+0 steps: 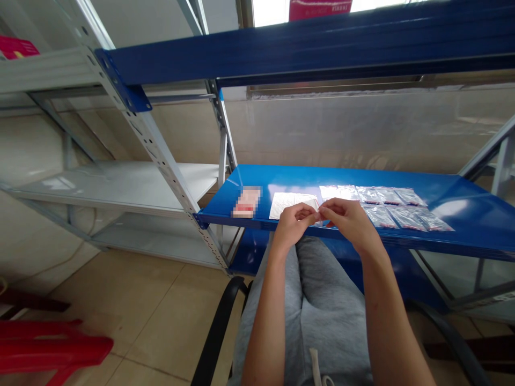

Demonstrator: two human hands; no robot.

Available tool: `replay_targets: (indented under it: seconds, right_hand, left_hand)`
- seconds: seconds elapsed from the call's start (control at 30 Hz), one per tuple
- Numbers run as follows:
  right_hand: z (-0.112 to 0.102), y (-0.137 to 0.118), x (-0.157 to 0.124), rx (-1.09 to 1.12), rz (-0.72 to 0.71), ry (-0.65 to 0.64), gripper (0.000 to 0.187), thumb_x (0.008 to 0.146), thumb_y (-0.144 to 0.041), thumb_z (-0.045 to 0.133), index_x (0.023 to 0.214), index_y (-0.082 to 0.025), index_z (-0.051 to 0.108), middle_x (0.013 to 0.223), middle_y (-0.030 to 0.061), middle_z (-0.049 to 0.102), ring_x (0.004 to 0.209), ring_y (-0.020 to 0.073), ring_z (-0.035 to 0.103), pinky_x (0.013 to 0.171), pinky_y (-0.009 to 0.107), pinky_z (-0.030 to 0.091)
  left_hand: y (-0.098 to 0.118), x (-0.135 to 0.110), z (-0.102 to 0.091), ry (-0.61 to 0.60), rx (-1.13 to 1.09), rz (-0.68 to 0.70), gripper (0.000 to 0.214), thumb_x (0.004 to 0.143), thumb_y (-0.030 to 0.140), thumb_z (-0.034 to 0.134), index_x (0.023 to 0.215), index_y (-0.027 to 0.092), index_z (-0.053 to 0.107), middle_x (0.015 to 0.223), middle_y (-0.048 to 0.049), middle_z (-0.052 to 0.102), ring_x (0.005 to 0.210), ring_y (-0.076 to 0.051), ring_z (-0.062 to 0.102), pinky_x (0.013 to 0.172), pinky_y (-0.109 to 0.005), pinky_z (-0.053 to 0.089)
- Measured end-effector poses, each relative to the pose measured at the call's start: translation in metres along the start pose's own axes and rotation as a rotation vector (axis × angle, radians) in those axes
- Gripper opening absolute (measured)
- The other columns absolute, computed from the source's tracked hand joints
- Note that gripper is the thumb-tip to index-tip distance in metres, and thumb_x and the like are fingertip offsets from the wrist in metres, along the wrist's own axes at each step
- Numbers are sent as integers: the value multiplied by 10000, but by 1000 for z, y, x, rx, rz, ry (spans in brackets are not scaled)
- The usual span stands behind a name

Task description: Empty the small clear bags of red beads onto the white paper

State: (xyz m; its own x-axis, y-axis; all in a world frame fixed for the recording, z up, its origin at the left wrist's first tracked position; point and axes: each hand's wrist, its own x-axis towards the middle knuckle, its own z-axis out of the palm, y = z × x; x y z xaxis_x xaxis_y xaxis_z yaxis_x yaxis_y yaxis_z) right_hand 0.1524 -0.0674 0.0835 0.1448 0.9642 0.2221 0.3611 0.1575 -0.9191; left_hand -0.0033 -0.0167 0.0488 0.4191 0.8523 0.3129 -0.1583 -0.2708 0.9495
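Note:
My left hand [295, 222] and my right hand [350, 217] meet over the front edge of the blue shelf, fingertips pinched together. Between them is what looks like a small clear zip-lock bag [321, 221] with a reddish edge, mostly hidden by the fingers. Just behind my left hand lies a flat white sheet or packet [284, 203]. To the right of my right hand, several clear zip-lock bags [406, 217] with red edges lie flat in two rows. Over on the left is a blurred pink and red item [246, 203].
The blue shelf board [462, 198] spans in front of my knees, with a blue beam [306, 48] overhead. A perforated metal post [161, 155] rises at left, beside white shelves [120, 182]. Chair armrests flank me; a red plastic stool [52, 348] stands lower left.

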Motion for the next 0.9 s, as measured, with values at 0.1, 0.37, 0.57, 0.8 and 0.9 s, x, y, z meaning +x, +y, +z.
replay_targets:
  seconds: [0.1, 0.37, 0.57, 0.8, 0.9]
  right_hand:
    - [1, 1, 0, -57, -31, -16, 210, 813, -397, 653, 800, -194, 706, 758, 74, 755, 714, 216, 710, 581, 286, 554]
    - [1, 6, 2, -158, 7, -60, 190, 837, -328, 589, 742, -204, 698, 719, 68, 740, 662, 211, 695, 552, 293, 549]
    - [0, 5, 0, -164, -128, -128, 157, 839, -334, 602, 759, -217, 671, 713, 44, 729, 642, 202, 672, 580, 298, 509]
    - [5, 0, 1, -173, -198, -83, 188, 878, -367, 582, 797, -217, 660, 749, 51, 724, 704, 213, 668, 643, 308, 486]
    - [9, -2, 1, -164, -213, -72, 197, 898, -372, 558, 800, -221, 638, 727, 39, 704, 683, 204, 644, 644, 307, 464]
  left_hand:
    - [6, -2, 2, 25, 133, 27, 155, 863, 322, 716, 829, 175, 680, 825, -39, 730, 798, -162, 694, 768, -270, 538]
    - [24, -9, 6, 40, 369, 65, 80, 893, 209, 627, 815, 194, 641, 821, -6, 716, 732, -138, 680, 668, -237, 510]
    - [27, -10, 4, 89, 442, 97, 82, 863, 135, 603, 836, 205, 637, 828, -2, 715, 733, -140, 677, 679, -245, 511]
    - [38, -14, 2, 137, 692, 199, 130, 896, 164, 606, 804, 210, 686, 838, -45, 742, 774, -191, 678, 744, -306, 504]
    - [44, -16, 4, 179, 773, 196, 145, 903, 161, 599, 809, 214, 695, 850, -54, 749, 766, -203, 671, 722, -314, 484]
